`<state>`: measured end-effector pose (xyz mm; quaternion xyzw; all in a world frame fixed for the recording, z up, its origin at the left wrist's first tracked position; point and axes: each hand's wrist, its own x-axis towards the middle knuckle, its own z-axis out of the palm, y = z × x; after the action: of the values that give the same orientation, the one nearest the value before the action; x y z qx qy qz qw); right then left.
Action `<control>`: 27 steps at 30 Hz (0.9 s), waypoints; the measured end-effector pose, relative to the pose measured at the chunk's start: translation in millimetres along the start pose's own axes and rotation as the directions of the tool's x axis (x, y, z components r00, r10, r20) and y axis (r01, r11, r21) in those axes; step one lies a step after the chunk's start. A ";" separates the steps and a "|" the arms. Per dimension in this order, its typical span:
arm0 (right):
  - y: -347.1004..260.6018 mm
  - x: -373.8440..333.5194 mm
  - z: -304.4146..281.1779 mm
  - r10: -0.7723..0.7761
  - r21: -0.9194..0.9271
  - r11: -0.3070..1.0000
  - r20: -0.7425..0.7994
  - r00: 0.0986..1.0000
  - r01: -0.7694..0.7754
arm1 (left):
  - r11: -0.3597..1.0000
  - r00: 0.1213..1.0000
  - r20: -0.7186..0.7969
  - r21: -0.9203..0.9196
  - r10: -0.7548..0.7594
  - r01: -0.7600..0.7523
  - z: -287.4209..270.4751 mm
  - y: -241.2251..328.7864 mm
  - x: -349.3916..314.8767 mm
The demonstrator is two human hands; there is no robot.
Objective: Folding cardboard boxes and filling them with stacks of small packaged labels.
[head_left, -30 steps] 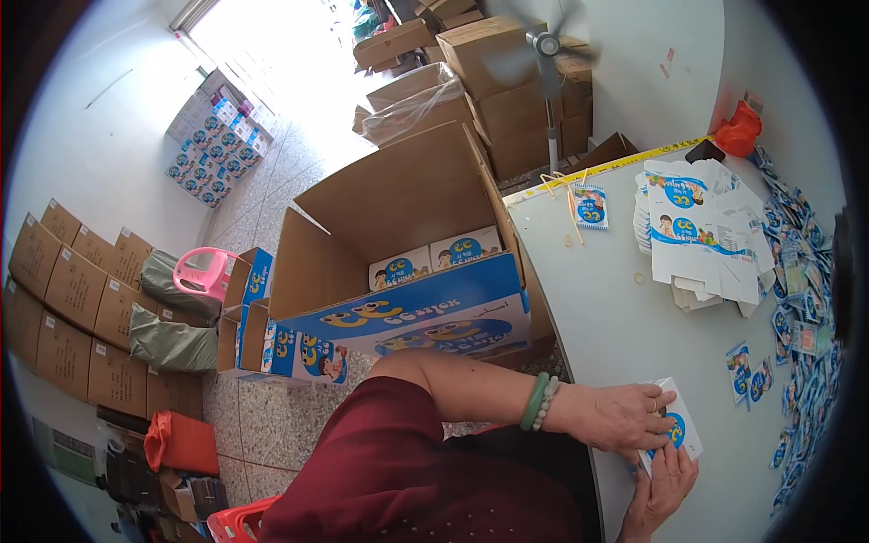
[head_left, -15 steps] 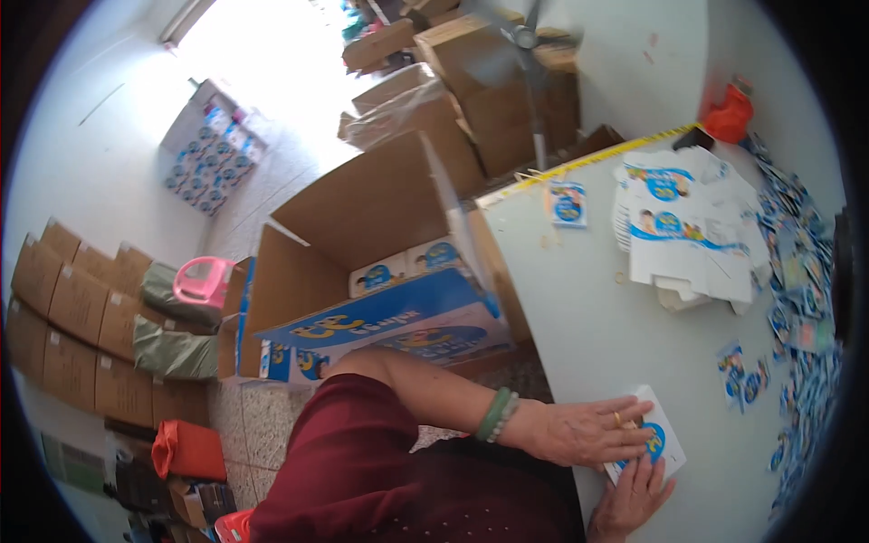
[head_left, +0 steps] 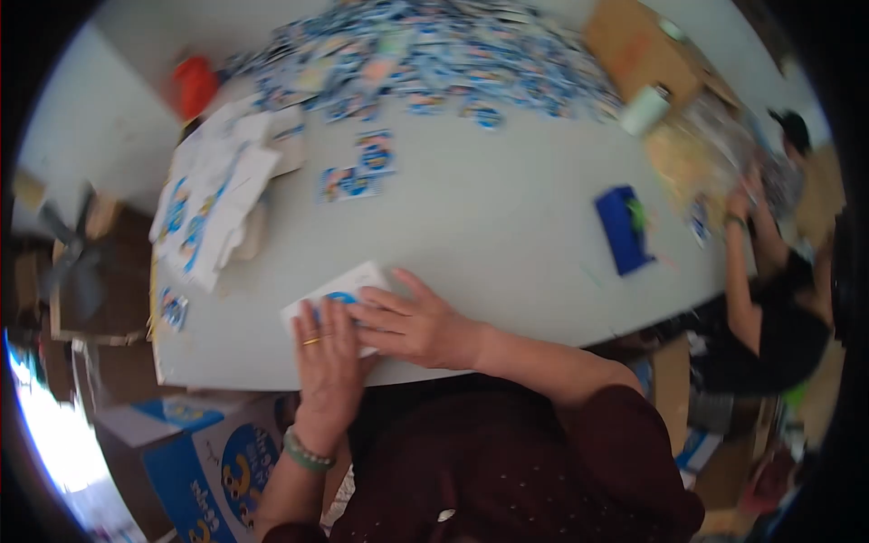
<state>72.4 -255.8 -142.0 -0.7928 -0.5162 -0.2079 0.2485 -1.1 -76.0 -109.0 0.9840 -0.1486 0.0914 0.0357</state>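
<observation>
A small white box with a blue print lies on the table near its front edge, below my hands. My left hand, with a ring and a green bead bracelet at the wrist, rests flat on the box, fingers stretched out side by side. From the right, my right hand lies across the box's right part, its fingers spread and the tips close to the left hand's. Both thumbs are hard to make out. Beyond the box, two blue printed packets lie on the tabletop.
Flat white cartons are stacked on the table's left. A big heap of blue packets covers the far side. At right stand a blue container and a pale bottle; a co-worker handles clear plastic. A large printed carton stands lower left.
The view has swung right, from the open carton and floor to the tabletop and the co-worker. Both hands remain on the white box.
</observation>
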 end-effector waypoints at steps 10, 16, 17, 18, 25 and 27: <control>86.0 -152.1 -190.1 0.733 -0.430 0.112 -0.573 0.367 -0.896 | 0.992 0.999 -0.053 0.123 -0.006 0.013 15.2 0.1 -6.3; 116.9 -229.6 -215.0 0.971 0.444 0.047 -0.231 -0.064 -0.895 | 0.990 0.995 -0.088 0.129 -0.039 0.050 18.1 -1.1 -6.8; 118.4 -230.7 -216.5 0.986 0.573 0.043 -0.159 -0.059 -0.818 | 0.990 0.995 -0.090 0.132 -0.035 0.047 19.0 -1.5 -7.1; 120.5 -231.0 -214.8 0.985 0.577 0.045 -0.161 -0.059 -0.816 | 0.989 0.994 -0.102 0.142 -0.037 0.051 20.7 -1.9 -7.4; 113.8 -198.3 -211.7 0.952 0.679 -0.123 -0.125 -0.279 -0.724 | 0.988 0.990 -0.137 0.140 -0.044 0.063 25.5 -2.4 -8.1; 116.3 -200.2 -210.7 0.924 0.676 -0.177 -0.137 -0.358 -0.715 | 0.988 0.990 -0.134 0.138 -0.049 0.067 24.1 -1.6 -8.8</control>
<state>88.0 -567.3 -113.7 -0.7116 0.3662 -0.1151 0.5885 -4.8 -74.3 -134.4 0.9799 -0.1103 0.1647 -0.0225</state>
